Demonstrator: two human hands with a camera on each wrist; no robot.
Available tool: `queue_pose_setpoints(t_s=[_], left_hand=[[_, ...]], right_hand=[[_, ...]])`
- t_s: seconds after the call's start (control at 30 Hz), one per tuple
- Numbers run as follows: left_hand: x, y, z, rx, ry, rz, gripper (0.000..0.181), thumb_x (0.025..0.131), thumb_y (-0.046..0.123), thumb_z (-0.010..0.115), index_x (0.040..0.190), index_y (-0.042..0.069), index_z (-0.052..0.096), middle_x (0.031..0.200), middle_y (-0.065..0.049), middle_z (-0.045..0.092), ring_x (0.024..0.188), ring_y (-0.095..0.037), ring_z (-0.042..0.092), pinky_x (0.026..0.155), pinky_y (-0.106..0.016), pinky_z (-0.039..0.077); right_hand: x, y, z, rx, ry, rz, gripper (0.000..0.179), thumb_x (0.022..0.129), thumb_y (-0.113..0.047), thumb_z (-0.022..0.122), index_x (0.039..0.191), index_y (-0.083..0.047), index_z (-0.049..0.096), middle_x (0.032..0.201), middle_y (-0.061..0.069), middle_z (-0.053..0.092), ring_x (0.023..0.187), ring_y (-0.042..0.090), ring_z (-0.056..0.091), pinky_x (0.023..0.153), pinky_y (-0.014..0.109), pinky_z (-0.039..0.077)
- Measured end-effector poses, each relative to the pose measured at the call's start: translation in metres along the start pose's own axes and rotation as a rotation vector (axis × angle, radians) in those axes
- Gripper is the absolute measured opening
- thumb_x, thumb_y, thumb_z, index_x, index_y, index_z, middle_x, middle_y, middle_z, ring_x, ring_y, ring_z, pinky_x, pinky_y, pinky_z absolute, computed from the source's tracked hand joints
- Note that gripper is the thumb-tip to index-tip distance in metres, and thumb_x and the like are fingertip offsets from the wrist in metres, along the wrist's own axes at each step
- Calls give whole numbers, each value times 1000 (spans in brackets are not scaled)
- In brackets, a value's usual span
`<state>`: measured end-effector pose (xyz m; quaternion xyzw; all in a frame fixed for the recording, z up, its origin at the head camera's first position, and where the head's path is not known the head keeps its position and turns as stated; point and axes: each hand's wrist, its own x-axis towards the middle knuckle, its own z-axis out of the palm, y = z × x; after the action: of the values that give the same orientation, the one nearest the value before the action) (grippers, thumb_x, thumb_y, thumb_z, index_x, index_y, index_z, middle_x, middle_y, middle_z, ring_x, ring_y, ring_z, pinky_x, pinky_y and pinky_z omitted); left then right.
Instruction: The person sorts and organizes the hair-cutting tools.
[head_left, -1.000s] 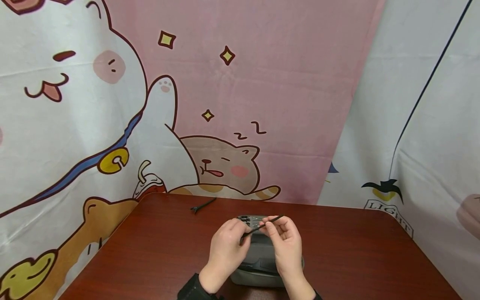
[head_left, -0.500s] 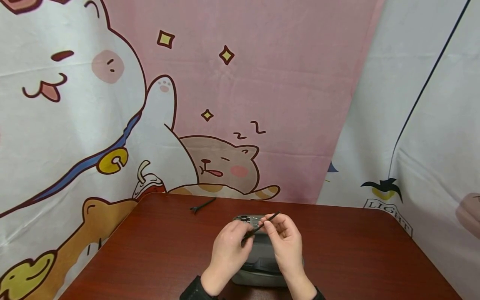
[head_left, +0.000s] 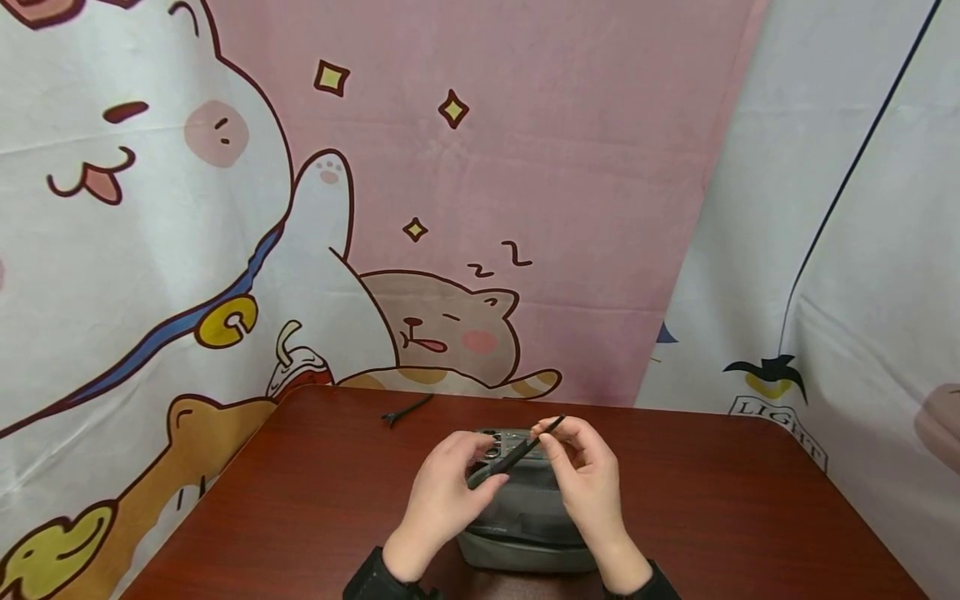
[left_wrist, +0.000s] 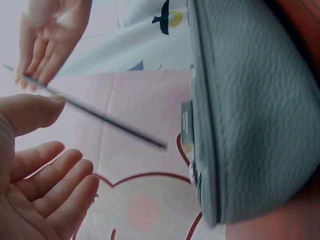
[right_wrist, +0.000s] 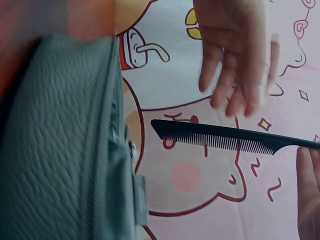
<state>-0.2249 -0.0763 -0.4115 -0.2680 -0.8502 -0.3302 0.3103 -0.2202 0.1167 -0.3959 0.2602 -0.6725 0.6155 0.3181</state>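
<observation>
Holding the dark comb (right_wrist: pixel 215 137) by its thin tail: right hand (head_left: pixel 588 475), thumb and fingertips pinched together on it, the tail's end poking out past them in the head view. Grip sits well off the toothed part; the comb's wide end is the far end from it, pointing toward the left hand (head_left: pixel 446 483). Left hand has nothing gripped, thumb and fingers spread wide apart, comb's toothed end lying across the space between them in the head view. Right wrist view shows a gap between left fingertips and comb, so no hold there; the left wrist view has the comb passing at the left thumb tip, can't tell if it touches. Comb is in the air, slanted, crossing over the grey-green case (head_left: pixel 525 546) as seen from the head, clear of the case's side in both wrist views. Teeth run along the comb's lower edge in the right wrist view; left wrist view has it nearly edge-on, blurred. Case rests on the brown table (head_left: pixel 300 500), between and below both hands, zip and small tag visible, contents at its far end too small to make out. Another thin dark item (head_left: pixel 405 412) lies near the table's far edge, well apart from both hands. Printed cartoon cloth (head_left: pixel 585 167) hangs behind.
</observation>
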Motion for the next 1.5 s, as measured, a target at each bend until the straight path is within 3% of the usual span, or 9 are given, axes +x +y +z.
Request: queue_pose_setpoints(t_s=[0.13,0.33,0.53,0.67,0.77,1.03,1.33,1.5], left_hand=[[2,-10,-9,-16,-47,-74,43,76,19,87,113,10,68,101,-1,65,88,-15,63,72,-32,52],[3,-30,-19,-21,-208,-192,43,82,24,82,118,6,66,110,-7,65,100,-25,63,83,-43,52],[2,-41,-21,-69,-312,-314,45,86,28,78,119,1,64,112,-12,65,105,-33,61,85,-49,50],[0,-46,-18,-76,-361,-361,42,85,26,78,116,0,65,109,-13,66,103,-34,62,84,-50,50],[-1,-49,-16,-81,-406,-383,40,85,24,78,114,-1,66,108,-13,66,102,-35,62,83,-50,50],[-5,-57,-10,-106,-466,-436,39,84,25,78,111,-2,67,105,-14,67,100,-37,63,80,-50,51],[-10,-62,-4,-150,-492,-457,37,85,24,77,110,-1,66,103,-13,66,95,-35,63,75,-46,51],[-11,-63,-1,-157,-490,-438,26,85,19,77,101,1,68,92,-7,66,82,-25,62,67,-39,49]], right_hand=[[6,-2,-7,-68,-44,-67,23,89,14,63,105,-2,66,100,12,67,91,15,66,78,22,53],[14,-5,-13,-105,-138,-142,26,87,16,64,104,-4,66,101,11,66,93,17,67,79,22,54],[22,-7,-16,-175,-222,-145,27,87,13,66,102,-10,67,103,5,67,96,17,66,81,24,54],[29,-8,-18,-227,-266,-212,31,83,13,70,103,-11,68,102,2,68,92,19,66,77,23,55],[35,-7,-19,-274,-311,-246,33,82,12,72,104,-13,68,102,0,68,89,16,66,74,22,54],[42,-3,-19,-359,-484,-219,29,84,2,75,105,-16,69,101,-3,67,88,8,63,71,26,55],[43,0,-16,-418,-638,-176,24,88,-2,73,108,-14,69,103,-3,66,88,8,61,73,28,54],[45,2,-15,-439,-712,-140,24,88,-3,73,108,-14,69,102,-4,65,89,7,61,75,27,53]])
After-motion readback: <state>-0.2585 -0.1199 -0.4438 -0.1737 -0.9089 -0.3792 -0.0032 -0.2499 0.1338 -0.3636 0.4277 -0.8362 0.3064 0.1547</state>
